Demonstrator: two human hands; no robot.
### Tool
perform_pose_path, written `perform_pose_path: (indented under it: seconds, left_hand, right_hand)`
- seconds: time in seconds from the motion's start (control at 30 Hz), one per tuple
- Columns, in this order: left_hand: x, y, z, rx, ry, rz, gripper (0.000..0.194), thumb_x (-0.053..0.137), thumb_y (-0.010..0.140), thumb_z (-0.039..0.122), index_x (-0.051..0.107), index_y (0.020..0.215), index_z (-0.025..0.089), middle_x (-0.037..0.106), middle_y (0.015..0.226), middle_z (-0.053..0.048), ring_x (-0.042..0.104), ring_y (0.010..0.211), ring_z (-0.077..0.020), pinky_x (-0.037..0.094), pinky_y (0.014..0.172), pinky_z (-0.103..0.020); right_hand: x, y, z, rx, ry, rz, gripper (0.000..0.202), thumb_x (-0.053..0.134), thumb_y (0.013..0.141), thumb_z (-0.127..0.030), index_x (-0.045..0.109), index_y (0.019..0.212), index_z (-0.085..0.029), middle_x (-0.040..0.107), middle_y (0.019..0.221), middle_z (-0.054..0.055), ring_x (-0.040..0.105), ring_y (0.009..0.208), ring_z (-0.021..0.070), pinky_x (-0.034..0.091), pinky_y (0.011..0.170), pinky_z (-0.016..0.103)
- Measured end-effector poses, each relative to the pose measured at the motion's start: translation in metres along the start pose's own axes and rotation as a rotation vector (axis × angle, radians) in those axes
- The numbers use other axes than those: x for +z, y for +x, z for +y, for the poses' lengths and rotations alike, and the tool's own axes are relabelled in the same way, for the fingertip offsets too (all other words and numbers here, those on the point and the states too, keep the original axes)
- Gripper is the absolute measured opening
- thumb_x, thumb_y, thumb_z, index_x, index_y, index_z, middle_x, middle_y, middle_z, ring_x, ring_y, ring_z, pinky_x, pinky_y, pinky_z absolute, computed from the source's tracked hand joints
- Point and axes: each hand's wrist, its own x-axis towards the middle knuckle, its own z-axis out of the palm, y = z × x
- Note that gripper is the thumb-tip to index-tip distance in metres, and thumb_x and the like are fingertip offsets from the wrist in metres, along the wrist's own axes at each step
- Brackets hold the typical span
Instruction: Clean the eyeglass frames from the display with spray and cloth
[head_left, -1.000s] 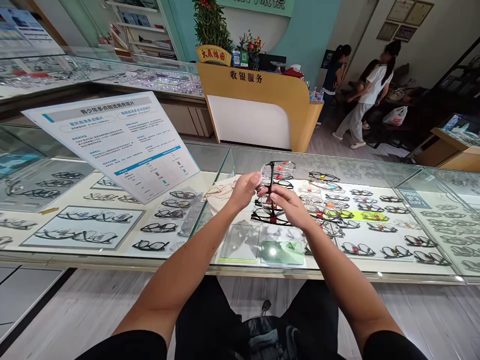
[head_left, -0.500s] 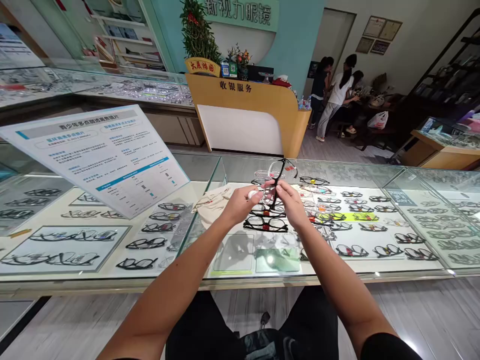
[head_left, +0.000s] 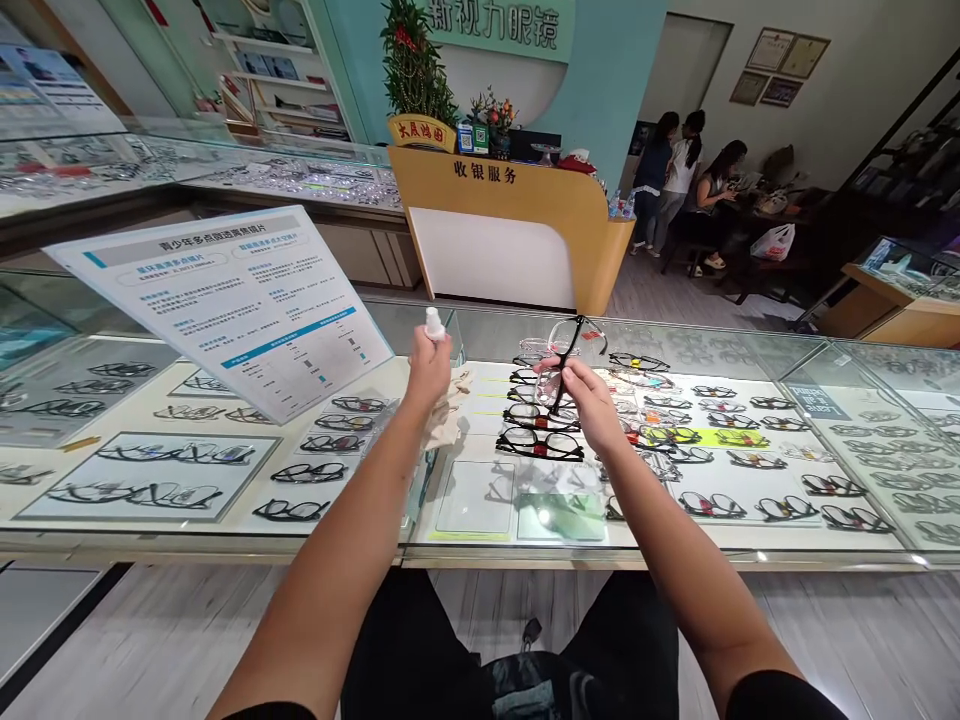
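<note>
Wrapped round a small white spray bottle, my left hand is raised over the glass counter, the bottle's top poking out above the fingers. My right hand grips a pair of eyeglasses with a dark frame, tilted nearly on end, its lenses facing sideways. A crumpled beige cloth lies on the glass just below and right of my left hand, partly hidden by the forearm. Beneath my right hand, black-framed glasses sit in a column in the display.
A printed sheet stands slanted at the left. Rows of frames fill the glass display counter. Beyond it is a wooden reception desk. Several people are at the back right, near a table.
My left hand has moved left, away from the eyeglasses, carrying the spray bottle over beside the cloth. My right hand still holds the eyeglasses in about the same place.
</note>
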Motion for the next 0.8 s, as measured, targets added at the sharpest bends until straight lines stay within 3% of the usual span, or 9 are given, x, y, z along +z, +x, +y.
perform_pose_path:
  seconds: [0.07, 0.2, 0.57, 0.7, 0.8]
  left_hand:
    - [-0.01, 0.011, -0.014, -0.061, 0.068, 0.039, 0.019, 0.064, 0.098, 0.034, 0.058, 0.112, 0.024, 0.068, 0.124, -0.017, 0.067, 0.12, -0.0345, 0.049, 0.118, -0.055]
    - [-0.025, 0.019, -0.028, -0.153, 0.175, 0.035, 0.019, 0.071, 0.092, 0.025, 0.063, 0.108, 0.022, 0.075, 0.122, -0.017, 0.071, 0.115, -0.0338, 0.052, 0.116, -0.05]
    - [-0.035, 0.016, -0.031, -0.273, 0.321, 0.104, 0.036, 0.064, 0.099, 0.017, 0.069, 0.135, 0.017, 0.078, 0.14, -0.023, 0.07, 0.14, -0.0457, 0.049, 0.124, -0.057]
    - [-0.034, 0.015, -0.03, -0.265, 0.303, 0.117, 0.056, 0.069, 0.098, 0.02, 0.061, 0.154, 0.015, 0.074, 0.151, -0.023, 0.065, 0.15, -0.0445, 0.045, 0.131, -0.057]
    - [-0.029, 0.012, -0.025, -0.226, 0.238, 0.16, 0.074, 0.074, 0.097, 0.026, 0.05, 0.166, 0.013, 0.061, 0.167, -0.027, 0.056, 0.16, -0.0454, 0.039, 0.136, -0.059]
  right_hand:
    - [0.0, 0.0, 0.0, -0.002, 0.008, -0.004, 0.051, 0.063, 0.104, -0.072, 0.081, 0.12, -0.027, 0.085, 0.131, 0.009, 0.077, 0.096, 0.0266, 0.063, 0.085, 0.042]
    - [0.002, 0.001, 0.001, 0.013, 0.035, -0.006, 0.05, 0.066, 0.102, -0.072, 0.081, 0.117, -0.027, 0.085, 0.128, 0.008, 0.075, 0.094, 0.0257, 0.06, 0.081, 0.04]
    - [0.003, -0.001, -0.004, 0.04, 0.064, 0.012, 0.044, 0.07, 0.1, -0.069, 0.082, 0.112, -0.029, 0.086, 0.123, 0.006, 0.07, 0.092, 0.0241, 0.054, 0.081, 0.038]
    - [0.003, -0.001, -0.005, 0.018, 0.063, 0.012, 0.039, 0.07, 0.101, -0.064, 0.082, 0.111, -0.028, 0.085, 0.12, 0.005, 0.067, 0.088, 0.0223, 0.051, 0.081, 0.038]
    - [0.003, -0.001, -0.005, 0.01, 0.052, 0.018, 0.037, 0.069, 0.102, -0.062, 0.082, 0.111, -0.028, 0.085, 0.119, 0.005, 0.066, 0.087, 0.0217, 0.05, 0.082, 0.037]
